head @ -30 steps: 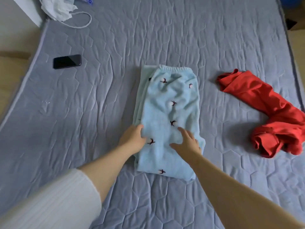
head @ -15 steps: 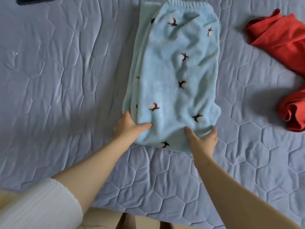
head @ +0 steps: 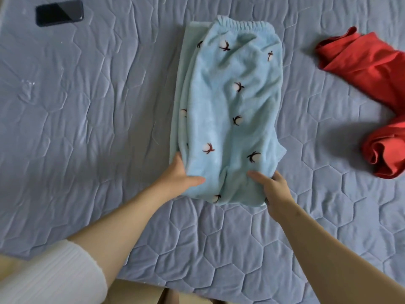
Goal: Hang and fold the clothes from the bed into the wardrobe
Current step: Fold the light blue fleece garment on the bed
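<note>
Light blue fleece trousers (head: 230, 110) with small dark sprig prints lie folded lengthwise on the quilted grey-blue bed (head: 98, 106), elastic waistband at the far end. My left hand (head: 178, 174) grips the near left corner, thumb on top and fingers tucked under the fabric. My right hand (head: 272, 187) holds the near right corner the same way, thumb over the top layer. The near end is bunched and slightly raised between both hands. A crumpled red garment (head: 377, 88) lies to the right, apart from the trousers.
A black phone (head: 59, 12) lies on the bed at the far left. The bed's near edge (head: 140, 279) runs along the bottom, with tan floor below it. Bare quilt surrounds the trousers on the left and near sides.
My hands slid from pressing flat on the trousers down to their near end and took hold of both corners. The near end now lifts a little.
</note>
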`<state>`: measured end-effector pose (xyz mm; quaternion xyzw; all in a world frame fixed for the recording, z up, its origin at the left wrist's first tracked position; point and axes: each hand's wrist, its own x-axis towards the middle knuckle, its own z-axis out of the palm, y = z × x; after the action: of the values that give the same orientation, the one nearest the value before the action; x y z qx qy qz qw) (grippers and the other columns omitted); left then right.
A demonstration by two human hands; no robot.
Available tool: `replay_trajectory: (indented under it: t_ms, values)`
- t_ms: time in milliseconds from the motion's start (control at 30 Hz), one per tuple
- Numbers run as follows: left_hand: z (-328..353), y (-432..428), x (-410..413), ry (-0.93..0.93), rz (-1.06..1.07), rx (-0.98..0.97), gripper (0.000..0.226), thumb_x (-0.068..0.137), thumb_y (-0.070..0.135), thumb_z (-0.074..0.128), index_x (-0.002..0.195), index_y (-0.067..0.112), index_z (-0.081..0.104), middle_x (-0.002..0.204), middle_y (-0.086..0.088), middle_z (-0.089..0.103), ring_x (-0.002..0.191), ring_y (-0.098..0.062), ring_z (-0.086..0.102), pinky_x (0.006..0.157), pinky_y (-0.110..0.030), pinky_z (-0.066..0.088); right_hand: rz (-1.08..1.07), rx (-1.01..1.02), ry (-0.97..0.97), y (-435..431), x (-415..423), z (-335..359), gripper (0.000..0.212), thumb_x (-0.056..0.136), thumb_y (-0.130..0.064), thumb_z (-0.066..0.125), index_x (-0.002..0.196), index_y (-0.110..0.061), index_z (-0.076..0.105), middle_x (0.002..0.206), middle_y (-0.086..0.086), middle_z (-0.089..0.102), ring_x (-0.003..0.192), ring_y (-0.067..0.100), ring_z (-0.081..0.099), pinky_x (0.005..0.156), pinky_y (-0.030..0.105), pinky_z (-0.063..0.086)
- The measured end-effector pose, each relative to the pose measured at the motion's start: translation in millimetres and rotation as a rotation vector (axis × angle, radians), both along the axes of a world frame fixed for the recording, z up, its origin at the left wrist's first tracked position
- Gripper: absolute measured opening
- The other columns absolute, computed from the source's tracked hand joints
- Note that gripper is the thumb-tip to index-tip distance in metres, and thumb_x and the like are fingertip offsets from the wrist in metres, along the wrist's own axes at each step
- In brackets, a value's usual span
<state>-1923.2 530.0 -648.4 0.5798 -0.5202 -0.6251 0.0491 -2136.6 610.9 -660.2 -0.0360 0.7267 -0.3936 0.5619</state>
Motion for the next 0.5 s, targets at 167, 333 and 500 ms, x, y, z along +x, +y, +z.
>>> replay_trajectory:
  t_ms: [167, 333, 500]
  values:
    - [-0.5, 7.6, 18.4, 0.066, 0.107, 0.231, 0.029, 0.080, 0.018, 0.071, 0.104, 0.030, 0.060, 0.104, 0.012, 0.066, 0.092, -0.002, 0.062, 0.078, -0.020, 0.048, -0.012, 0.014, -0.085, 13.5, -0.2, -3.2, 0.042, 0.073, -0.012, 0.075, 0.111, -0.019, 0.059, 0.098, 0.002, 0.071, 0.087, 0.021, 0.068, 0.065, 0.034, 0.056]
    - [4.6, 20.7, 29.8, 0.091, 0.278, 0.240, 0.016, 0.087, 0.018, 0.062, 0.102, 0.022, 0.065, 0.097, 0.007, 0.070, 0.082, -0.002, 0.066, 0.066, -0.012, 0.051, -0.059, 0.021, -0.077, 23.6, 6.3, 1.1, 0.035, 0.071, -0.010, 0.076, 0.104, -0.015, 0.065, 0.098, 0.005, 0.072, 0.086, 0.020, 0.068, 0.066, 0.030, 0.053]
    - [1.7, 38.7, 37.5, 0.063, 0.579, 0.129, 0.023, 0.089, 0.018, 0.060, 0.111, 0.014, 0.062, 0.104, -0.002, 0.068, 0.096, -0.016, 0.064, 0.085, -0.030, 0.048, -0.037, -0.128, -0.223, 25.4, 15.1, 13.2, 0.055, 0.058, -0.012, 0.080, 0.111, -0.015, 0.064, 0.100, 0.004, 0.073, 0.090, 0.021, 0.070, 0.066, 0.033, 0.057]
